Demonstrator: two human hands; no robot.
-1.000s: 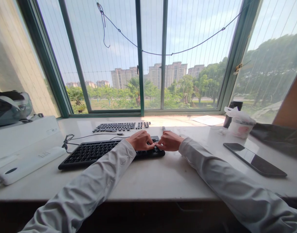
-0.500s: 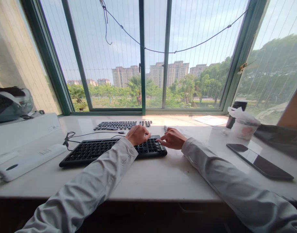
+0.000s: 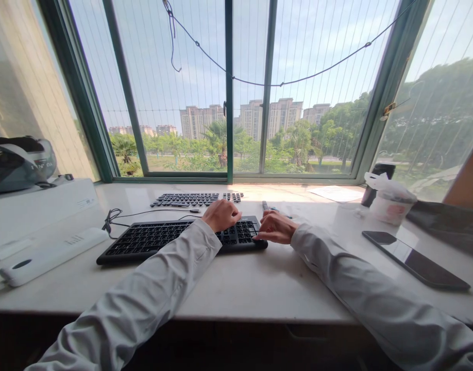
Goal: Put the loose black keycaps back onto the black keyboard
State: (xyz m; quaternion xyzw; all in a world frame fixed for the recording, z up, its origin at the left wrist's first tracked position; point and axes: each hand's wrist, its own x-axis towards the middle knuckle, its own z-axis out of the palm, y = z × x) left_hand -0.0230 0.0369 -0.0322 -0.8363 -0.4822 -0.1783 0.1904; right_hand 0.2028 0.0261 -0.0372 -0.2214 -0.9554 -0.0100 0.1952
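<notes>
A black keyboard (image 3: 144, 241) lies on the white counter, its key positions looking like open square sockets over most of its width. Over its right part is my left hand (image 3: 222, 215), fingers curled in and partly hidden behind the back of the hand. My right hand (image 3: 277, 228) is at the number pad's right edge, with the fingers bent and the thumb reaching to the lower right keys. Whatever small piece may be between those fingertips is too small to make out. Behind the keyboard, loose black keycaps (image 3: 186, 199) lie in rows in keyboard order.
A slim grey tool (image 3: 265, 205) lies behind my right hand. A cable (image 3: 113, 219) coils at left near a white device (image 3: 54, 255). To the right are a dark phone (image 3: 414, 260), a bagged tub (image 3: 393, 203) and a paper (image 3: 334, 193). The window (image 3: 229, 178) stands behind.
My right hand has shifted slightly down toward the keyboard's lower right corner, and its fingers have drawn in more. My left hand stays over the keyboard. The view has moved slightly.
</notes>
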